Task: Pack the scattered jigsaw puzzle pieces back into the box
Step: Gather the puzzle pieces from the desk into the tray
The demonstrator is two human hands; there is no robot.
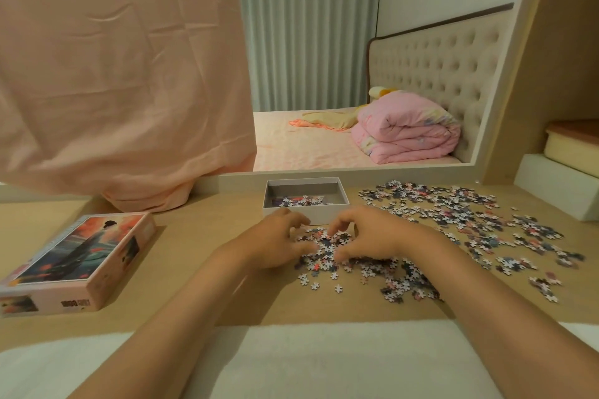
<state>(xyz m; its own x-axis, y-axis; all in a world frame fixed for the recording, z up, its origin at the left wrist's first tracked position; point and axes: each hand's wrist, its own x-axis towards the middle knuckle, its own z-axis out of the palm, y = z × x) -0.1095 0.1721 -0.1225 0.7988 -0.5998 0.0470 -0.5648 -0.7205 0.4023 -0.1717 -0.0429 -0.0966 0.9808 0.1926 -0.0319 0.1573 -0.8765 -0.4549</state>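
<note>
Puzzle pieces (324, 249) heaped just in front of box (319, 218), cupped by curled left hand (275, 243) and right hand (372, 236); more strewn to its right. Lid (77, 256) left, print unreadable. Tan table (194, 236).

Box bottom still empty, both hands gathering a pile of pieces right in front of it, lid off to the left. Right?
Not empty: the head view shows some pieces already lying in the box. The rest holds: left hand and right hand gather a pile right in front of it, lid off to the left.
</note>
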